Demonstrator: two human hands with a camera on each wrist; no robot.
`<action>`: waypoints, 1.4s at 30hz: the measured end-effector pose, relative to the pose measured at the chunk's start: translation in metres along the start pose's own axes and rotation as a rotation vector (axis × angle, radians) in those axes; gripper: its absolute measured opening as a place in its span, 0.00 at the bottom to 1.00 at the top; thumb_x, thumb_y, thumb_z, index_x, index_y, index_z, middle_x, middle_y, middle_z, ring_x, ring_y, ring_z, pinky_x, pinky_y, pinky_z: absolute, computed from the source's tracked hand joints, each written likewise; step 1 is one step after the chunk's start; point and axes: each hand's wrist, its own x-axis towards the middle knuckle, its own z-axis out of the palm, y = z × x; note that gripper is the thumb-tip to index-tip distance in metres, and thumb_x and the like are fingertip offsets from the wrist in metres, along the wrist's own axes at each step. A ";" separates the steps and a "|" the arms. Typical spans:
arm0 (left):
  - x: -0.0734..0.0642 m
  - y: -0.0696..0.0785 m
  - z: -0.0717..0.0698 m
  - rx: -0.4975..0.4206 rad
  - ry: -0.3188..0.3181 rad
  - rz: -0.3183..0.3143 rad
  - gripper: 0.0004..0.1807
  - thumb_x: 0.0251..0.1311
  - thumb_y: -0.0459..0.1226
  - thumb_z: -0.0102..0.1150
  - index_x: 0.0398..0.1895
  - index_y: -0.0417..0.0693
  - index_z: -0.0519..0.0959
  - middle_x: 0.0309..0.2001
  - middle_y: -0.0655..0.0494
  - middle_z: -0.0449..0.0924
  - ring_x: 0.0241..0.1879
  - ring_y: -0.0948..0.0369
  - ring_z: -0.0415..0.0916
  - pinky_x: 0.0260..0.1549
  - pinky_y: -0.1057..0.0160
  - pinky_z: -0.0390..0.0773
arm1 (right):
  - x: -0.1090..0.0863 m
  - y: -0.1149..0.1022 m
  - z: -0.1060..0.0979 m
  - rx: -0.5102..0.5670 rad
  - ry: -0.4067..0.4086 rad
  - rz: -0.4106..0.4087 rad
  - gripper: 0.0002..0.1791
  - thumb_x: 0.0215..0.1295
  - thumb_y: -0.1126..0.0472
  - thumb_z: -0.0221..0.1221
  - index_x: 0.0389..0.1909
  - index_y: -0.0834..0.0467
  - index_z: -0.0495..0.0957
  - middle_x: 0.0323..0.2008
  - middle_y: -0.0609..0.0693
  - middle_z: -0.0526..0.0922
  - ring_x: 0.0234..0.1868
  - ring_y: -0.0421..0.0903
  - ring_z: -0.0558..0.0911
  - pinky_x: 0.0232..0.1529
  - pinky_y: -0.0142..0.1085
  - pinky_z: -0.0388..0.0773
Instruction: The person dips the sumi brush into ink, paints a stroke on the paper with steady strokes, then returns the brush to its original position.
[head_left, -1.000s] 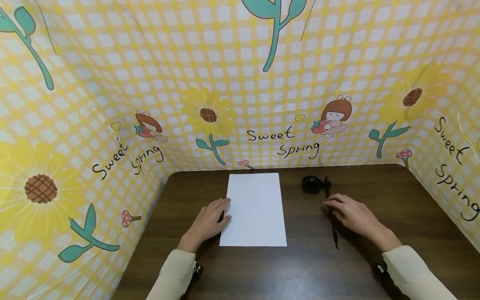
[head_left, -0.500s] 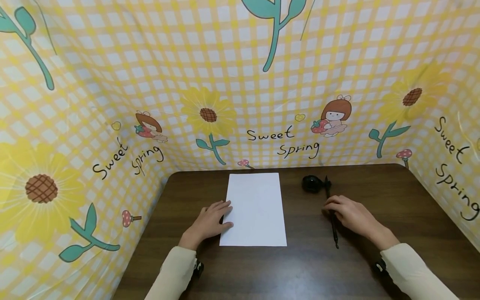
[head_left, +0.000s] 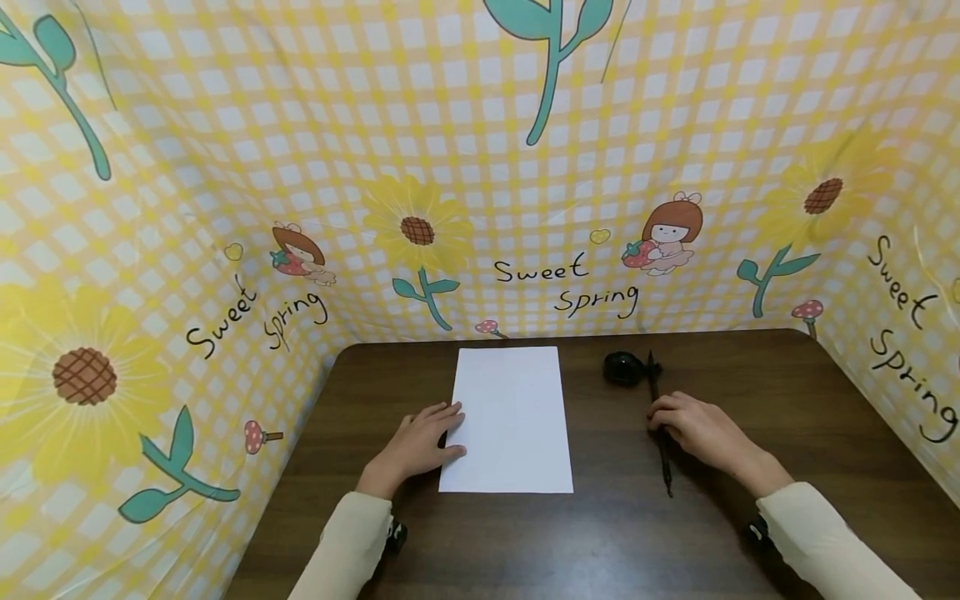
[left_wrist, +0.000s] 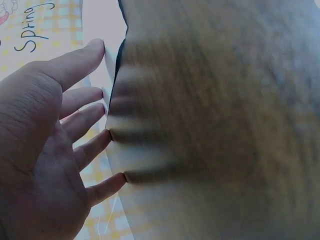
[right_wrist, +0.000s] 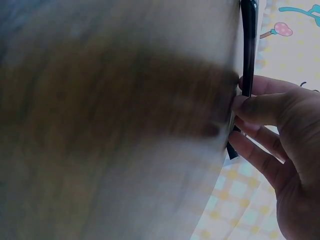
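A white sheet of paper (head_left: 513,417) lies in the middle of the table in the head view. My left hand (head_left: 416,442) rests at its left edge, fingers spread and fairly straight, with the fingertips and thumb tip on the sheet. On the right, my right hand (head_left: 708,433) pinches a slim dark calligraphy brush (head_left: 664,467) by its middle, between thumb and fingers. The brush's far, pointed end lies over a small dark stand beside a round black dish (head_left: 623,368). In the right wrist view the dark shaft (right_wrist: 248,45) passes between thumb and fingers.
The brown wooden table (head_left: 480,550) reaches to a yellow checked cloth (head_left: 480,192) hung at the back and both sides. Dark wrist straps show at both cuffs. The wrist views show the tabletop blurred and close.
My left hand has shifted slightly nearer me and onto the sheet's edge. My right hand's fingers have closed on the brush, and it has shifted slightly left. The paper has not moved.
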 end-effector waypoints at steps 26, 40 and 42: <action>-0.002 -0.001 0.002 -0.021 -0.016 0.007 0.36 0.72 0.54 0.65 0.79 0.53 0.72 0.84 0.57 0.62 0.84 0.48 0.55 0.73 0.30 0.59 | 0.004 -0.001 -0.003 -0.023 0.135 -0.089 0.19 0.52 0.74 0.77 0.38 0.47 0.90 0.46 0.44 0.88 0.43 0.44 0.87 0.35 0.40 0.85; -0.003 0.000 -0.001 -0.034 -0.020 0.003 0.36 0.72 0.53 0.65 0.80 0.52 0.71 0.84 0.56 0.61 0.84 0.47 0.55 0.73 0.29 0.58 | 0.016 -0.004 -0.026 -0.047 0.258 -0.108 0.20 0.51 0.75 0.77 0.42 0.52 0.90 0.48 0.49 0.90 0.46 0.48 0.89 0.33 0.44 0.85; -0.003 -0.001 -0.001 -0.034 -0.020 0.008 0.37 0.72 0.53 0.66 0.80 0.51 0.71 0.84 0.55 0.61 0.84 0.47 0.55 0.73 0.29 0.58 | 0.018 -0.005 -0.031 -0.052 0.272 -0.095 0.21 0.50 0.76 0.77 0.42 0.52 0.89 0.48 0.49 0.90 0.45 0.48 0.89 0.32 0.43 0.85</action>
